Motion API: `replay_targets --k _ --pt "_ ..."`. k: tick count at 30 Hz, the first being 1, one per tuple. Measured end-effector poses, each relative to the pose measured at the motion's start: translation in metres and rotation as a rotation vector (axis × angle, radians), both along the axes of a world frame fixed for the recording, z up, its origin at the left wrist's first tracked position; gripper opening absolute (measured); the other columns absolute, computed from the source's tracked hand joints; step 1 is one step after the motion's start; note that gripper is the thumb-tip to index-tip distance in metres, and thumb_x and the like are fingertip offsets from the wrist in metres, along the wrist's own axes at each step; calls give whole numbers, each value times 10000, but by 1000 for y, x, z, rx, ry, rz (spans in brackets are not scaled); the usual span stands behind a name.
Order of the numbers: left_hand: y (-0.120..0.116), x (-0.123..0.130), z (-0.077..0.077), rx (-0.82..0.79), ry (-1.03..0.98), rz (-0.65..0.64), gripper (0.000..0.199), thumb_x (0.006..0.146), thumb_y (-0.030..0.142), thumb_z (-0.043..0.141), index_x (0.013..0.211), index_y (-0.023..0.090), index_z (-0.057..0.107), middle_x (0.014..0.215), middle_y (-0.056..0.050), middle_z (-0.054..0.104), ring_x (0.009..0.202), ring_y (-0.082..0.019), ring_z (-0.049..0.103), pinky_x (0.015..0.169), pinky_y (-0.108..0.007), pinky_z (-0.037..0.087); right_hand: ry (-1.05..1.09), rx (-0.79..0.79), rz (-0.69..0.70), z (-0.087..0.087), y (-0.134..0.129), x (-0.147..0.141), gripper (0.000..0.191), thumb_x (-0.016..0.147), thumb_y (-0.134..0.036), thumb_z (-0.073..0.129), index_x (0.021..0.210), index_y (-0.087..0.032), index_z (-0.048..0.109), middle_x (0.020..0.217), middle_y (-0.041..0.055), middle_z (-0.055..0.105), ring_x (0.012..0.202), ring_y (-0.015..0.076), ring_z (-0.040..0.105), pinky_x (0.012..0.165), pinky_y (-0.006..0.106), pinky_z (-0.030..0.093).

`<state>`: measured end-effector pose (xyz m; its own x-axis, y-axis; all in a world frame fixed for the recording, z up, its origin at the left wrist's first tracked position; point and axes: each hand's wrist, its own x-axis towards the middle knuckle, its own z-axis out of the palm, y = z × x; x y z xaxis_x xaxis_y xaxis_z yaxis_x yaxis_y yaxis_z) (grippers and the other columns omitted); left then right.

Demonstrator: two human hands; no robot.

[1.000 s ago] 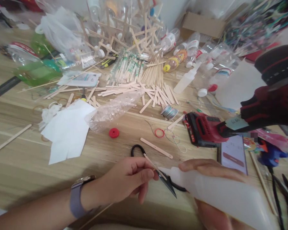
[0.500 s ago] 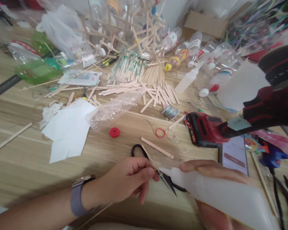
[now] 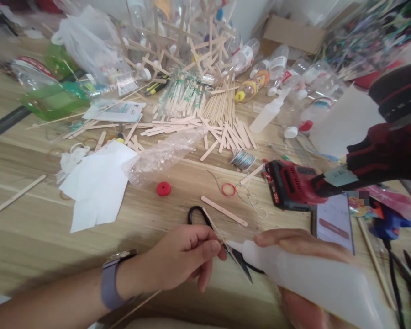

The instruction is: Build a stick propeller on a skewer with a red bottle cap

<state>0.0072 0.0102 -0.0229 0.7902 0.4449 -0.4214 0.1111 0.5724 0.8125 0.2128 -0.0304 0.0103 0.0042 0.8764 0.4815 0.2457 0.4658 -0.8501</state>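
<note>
My left hand, with a watch on its wrist, pinches a thin wooden craft stick, seen edge-on and slanting. My right hand is wrapped round a translucent white squeeze bottle lying almost level. Its narrow nozzle tip points left and sits at the stick, close to my left fingertips; whether they touch is unclear. Black-handled scissors lie on the table beneath the stick and the hands, partly hidden. Just beyond them is a flat craft stick with small dark marks.
A red cordless power tool stands at the right, beside a phone. Ahead are a red disc, a thread spool, a crumpled clear plastic piece, white paper and scattered craft sticks. Plastic bottles crowd the back.
The squeeze bottle and my right hand have shifted very slightly left. My left hand and the stick stay almost where they were.
</note>
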Motion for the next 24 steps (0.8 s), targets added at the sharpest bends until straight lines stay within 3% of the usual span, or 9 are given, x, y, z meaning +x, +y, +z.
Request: replay_targets --k 13,24 --pt "0 -1 1 39 23 -16 500 877 646 451 905 158 556 497 67 516 408 -63 363 428 -190 253 3 41 -27 0 1 -5 417 762 -574 699 983 -221 691 822 46 767 662 209 719 567 308 608" --pt "0 0 -1 35 21 -11 487 875 641 455 898 165 553 483 71 502 411 -73 382 427 -194 256 -15 -52 14 -7 -10 -1 450 707 -512 777 1072 -276 660 931 41 753 781 249 726 630 353 618"
